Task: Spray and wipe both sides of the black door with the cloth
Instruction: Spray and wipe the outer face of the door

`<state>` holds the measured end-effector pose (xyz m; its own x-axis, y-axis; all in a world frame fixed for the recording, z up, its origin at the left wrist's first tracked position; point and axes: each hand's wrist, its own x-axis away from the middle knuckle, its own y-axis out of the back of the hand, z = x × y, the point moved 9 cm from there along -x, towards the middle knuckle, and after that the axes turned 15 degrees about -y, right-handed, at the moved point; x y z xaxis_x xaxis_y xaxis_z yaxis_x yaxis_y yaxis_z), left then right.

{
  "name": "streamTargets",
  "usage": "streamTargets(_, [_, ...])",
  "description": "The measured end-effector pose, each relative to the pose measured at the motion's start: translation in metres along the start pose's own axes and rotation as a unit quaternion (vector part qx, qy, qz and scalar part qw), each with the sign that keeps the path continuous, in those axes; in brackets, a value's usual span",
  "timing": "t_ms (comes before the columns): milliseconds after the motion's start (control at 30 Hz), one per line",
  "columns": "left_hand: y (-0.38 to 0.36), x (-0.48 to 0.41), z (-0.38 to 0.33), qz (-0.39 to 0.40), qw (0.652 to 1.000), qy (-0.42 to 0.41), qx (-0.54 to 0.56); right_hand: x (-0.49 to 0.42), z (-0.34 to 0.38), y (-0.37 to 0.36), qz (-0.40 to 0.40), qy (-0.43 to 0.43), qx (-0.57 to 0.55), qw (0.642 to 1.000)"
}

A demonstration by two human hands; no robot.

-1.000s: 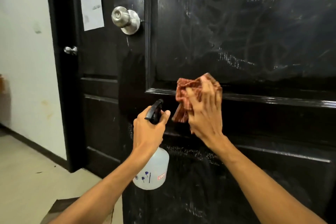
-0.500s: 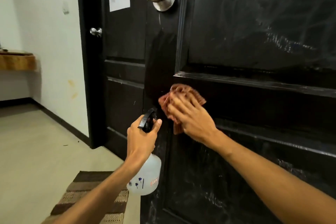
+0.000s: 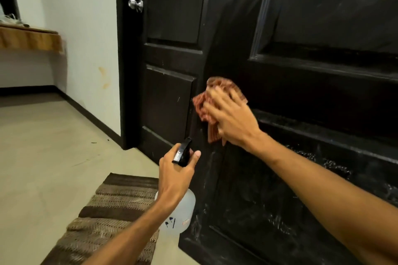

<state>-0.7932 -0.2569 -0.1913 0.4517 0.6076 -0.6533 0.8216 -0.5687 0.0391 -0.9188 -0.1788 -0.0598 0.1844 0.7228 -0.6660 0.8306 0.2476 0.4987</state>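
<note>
The black panelled door [image 3: 312,97] fills the right of the view, its free edge near the middle. My right hand [image 3: 231,117] presses a crumpled reddish-brown cloth [image 3: 204,105] flat against the door's middle rail near that edge, fingers spread over it. Lower down, my left hand [image 3: 174,175] grips the neck of a translucent white spray bottle [image 3: 178,215] with a black trigger head [image 3: 183,154], held just in front of the door's edge. White spray streaks show on the lower panel.
A second black door [image 3: 170,84] with a silver knob [image 3: 135,4] and a paper sheet stands behind on the left. A brown striped mat [image 3: 112,217] lies on the beige tile floor. A wooden shelf [image 3: 30,38] juts from the white wall at the far left.
My right hand has wiped the cloth leftward and down from the panel moulding to the door's edge. The view has dropped and turned; the knob has left the top of the frame.
</note>
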Motion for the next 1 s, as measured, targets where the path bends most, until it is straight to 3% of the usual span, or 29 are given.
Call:
streamTargets(67, [0.007, -0.003, 0.003, -0.003, 1.000, -0.017, -0.011, -0.021, -0.018, 0.011, -0.035, -0.115, -0.028, 0.992])
streamTargets(100, [0.012, 0.000, 0.007, -0.010, 1.000, -0.021, -0.013, -0.011, -0.007, 0.003, -0.032, -0.120, -0.031, 0.992])
streamTargets(133, [0.015, 0.001, 0.006, -0.016, 0.999, -0.028, -0.018, 0.010, 0.015, -0.015, -0.022, -0.084, -0.026, 0.996])
streamTargets(233, [0.023, 0.025, 0.022, -0.007, 0.999, -0.022, -0.024, 0.135, 0.115, -0.097, 0.167, 0.137, 0.022, 0.976])
streamTargets(300, [0.027, 0.032, 0.026, -0.004, 0.999, -0.023, -0.022, 0.154, 0.120, -0.105, 0.183, 0.154, 0.019, 0.971])
streamTargets(367, [0.029, 0.030, 0.028, 0.000, 0.999, -0.032, -0.015, 0.104, 0.087, -0.070, 0.085, 0.057, -0.027, 0.994])
streamTargets(433, [0.028, 0.027, 0.034, 0.008, 0.999, -0.034, -0.007, 0.055, 0.038, -0.029, -0.016, -0.071, -0.048, 0.996])
streamTargets(500, [0.021, 0.037, 0.049, 0.019, 1.000, -0.021, -0.010, 0.054, 0.019, -0.027, -0.015, -0.139, -0.058, 0.988])
streamTargets(533, [0.020, 0.042, 0.054, 0.019, 1.000, -0.016, -0.013, 0.070, 0.030, -0.039, 0.006, -0.120, -0.055, 0.991])
streamTargets(600, [0.015, 0.053, 0.064, 0.025, 1.000, 0.000, -0.019, 0.133, 0.081, -0.079, 0.091, -0.003, -0.046, 0.995])
streamTargets(667, [0.011, 0.061, 0.065, 0.033, 0.999, 0.003, -0.028, 0.201, 0.122, -0.115, 0.186, 0.130, -0.001, 0.974])
streamTargets(700, [0.009, 0.064, 0.064, 0.036, 0.999, 0.003, -0.029, 0.212, 0.124, -0.119, 0.200, 0.155, 0.025, 0.967])
streamTargets(733, [0.007, 0.064, 0.065, 0.039, 0.999, 0.007, -0.025, 0.202, 0.117, -0.112, 0.183, 0.145, 0.025, 0.972])
streamTargets(833, [0.001, 0.062, 0.074, 0.043, 0.999, 0.017, -0.022, 0.118, 0.068, -0.064, 0.030, -0.003, -0.025, 0.999])
streamTargets(933, [0.002, 0.064, 0.082, 0.029, 0.999, 0.025, -0.016, 0.059, 0.038, -0.035, -0.019, -0.089, -0.039, 0.995])
streamTargets(1000, [0.003, 0.069, 0.089, 0.024, 0.999, 0.023, -0.028, 0.064, 0.055, -0.051, -0.023, -0.085, -0.046, 0.995])
